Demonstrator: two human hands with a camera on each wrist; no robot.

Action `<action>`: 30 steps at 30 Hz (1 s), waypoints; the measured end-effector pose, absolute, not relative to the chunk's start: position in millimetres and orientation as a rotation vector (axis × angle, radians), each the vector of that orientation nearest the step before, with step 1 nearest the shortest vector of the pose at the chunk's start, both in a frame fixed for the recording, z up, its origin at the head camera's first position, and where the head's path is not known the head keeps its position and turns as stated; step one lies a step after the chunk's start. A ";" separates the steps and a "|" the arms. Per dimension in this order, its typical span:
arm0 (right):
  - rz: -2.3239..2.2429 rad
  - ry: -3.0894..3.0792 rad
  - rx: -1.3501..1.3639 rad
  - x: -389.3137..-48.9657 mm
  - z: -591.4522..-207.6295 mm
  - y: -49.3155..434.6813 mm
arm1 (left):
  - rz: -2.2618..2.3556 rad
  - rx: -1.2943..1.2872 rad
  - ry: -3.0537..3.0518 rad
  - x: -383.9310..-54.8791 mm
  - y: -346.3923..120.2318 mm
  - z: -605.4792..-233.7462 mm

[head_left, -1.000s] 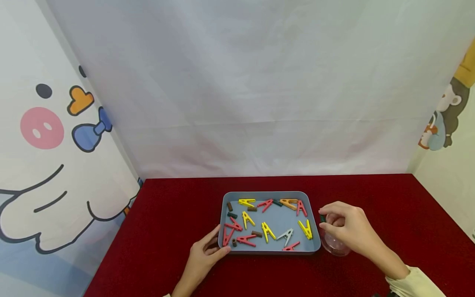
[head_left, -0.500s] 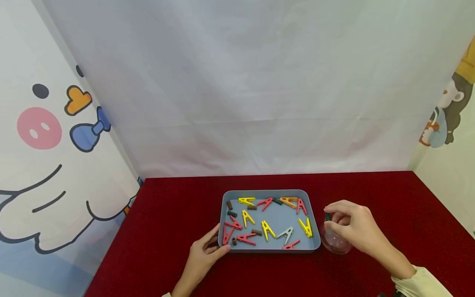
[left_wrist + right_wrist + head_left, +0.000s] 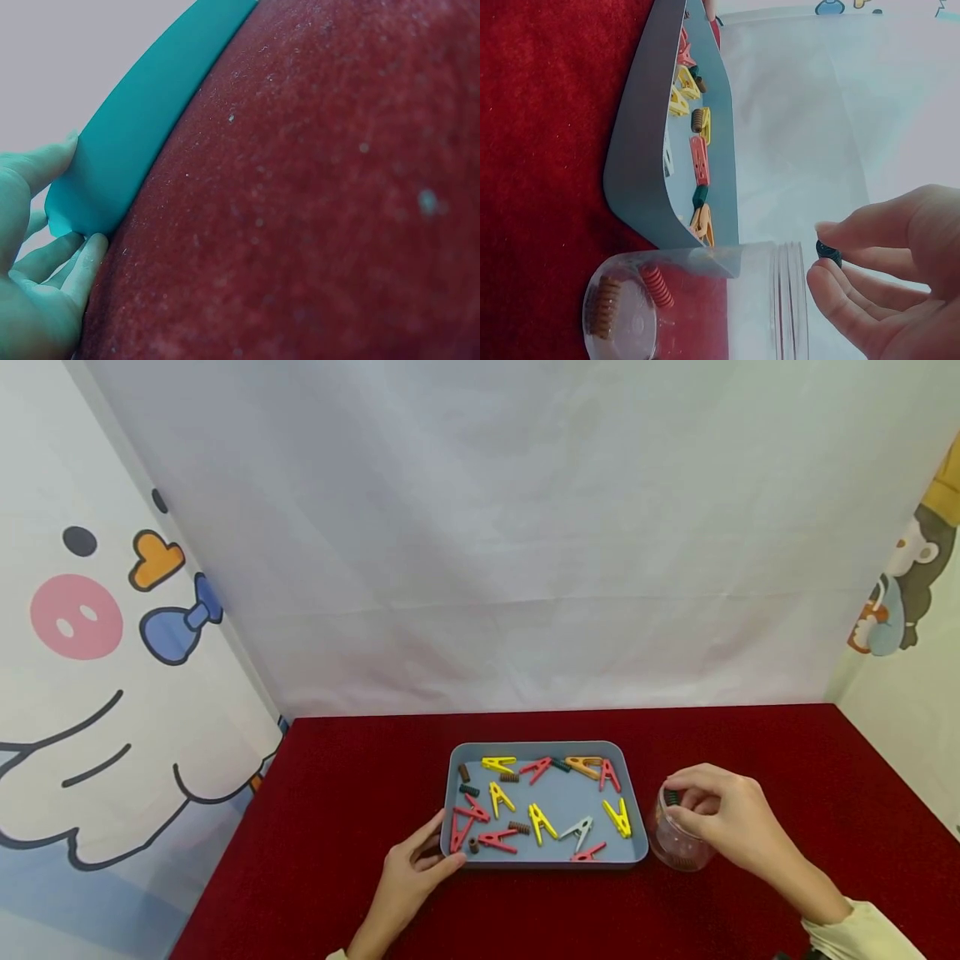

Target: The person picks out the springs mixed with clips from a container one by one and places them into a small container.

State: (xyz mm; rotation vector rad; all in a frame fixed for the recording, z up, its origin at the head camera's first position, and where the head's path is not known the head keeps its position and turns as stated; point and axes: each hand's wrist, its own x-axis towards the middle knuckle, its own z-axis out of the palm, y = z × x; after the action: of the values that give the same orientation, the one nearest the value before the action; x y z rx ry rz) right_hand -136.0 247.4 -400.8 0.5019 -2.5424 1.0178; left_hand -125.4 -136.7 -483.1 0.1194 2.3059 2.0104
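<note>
My right hand (image 3: 723, 814) pinches a small dark green coil spring (image 3: 829, 253) between thumb and fingertips. The spring is right at the open mouth of a clear plastic jar (image 3: 787, 300), which stands upright beside the tray. Inside the jar lie a brown spring (image 3: 604, 307) and a red spring (image 3: 656, 285). With thumb and fingers on either side of its near left corner, my left hand (image 3: 405, 881) holds the grey-blue tray (image 3: 573, 797). Scattered in the tray are yellow clothespins (image 3: 538, 823), red clothespins (image 3: 497, 841), brown springs (image 3: 509, 778) and green springs (image 3: 469, 791).
Tray and jar stand on a dark red cloth-covered table (image 3: 360, 785). A pale curtain (image 3: 525, 568) hangs behind its far edge, and cartoon-printed fabric (image 3: 112, 710) hangs on the left. An orange clothespin (image 3: 583, 766) and a pale grey one (image 3: 577, 832) also lie in the tray.
My right hand has shifted slightly right with the green spring, from the jar's left side to over its mouth. The left hand has stayed at the tray corner.
</note>
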 end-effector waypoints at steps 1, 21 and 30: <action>1.018 -2.545 0.494 -135.8 -401.3 248.3 | 2.010 0.124 2.310 -125.5 -136.7 -483.3; 0.945 -2.509 0.452 -135.8 -408.5 261.3 | 1.999 0.122 2.326 -124.2 -136.7 -481.5; 0.924 -2.491 0.444 -135.3 -406.1 259.6 | 1.989 0.119 2.342 -124.1 -136.2 -480.5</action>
State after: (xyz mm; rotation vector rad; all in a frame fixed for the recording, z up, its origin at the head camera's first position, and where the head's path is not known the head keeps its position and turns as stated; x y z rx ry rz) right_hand -135.3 259.6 -406.1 0.4437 -2.4912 0.9244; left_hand -124.1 -136.2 -480.5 0.1186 2.3424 1.9889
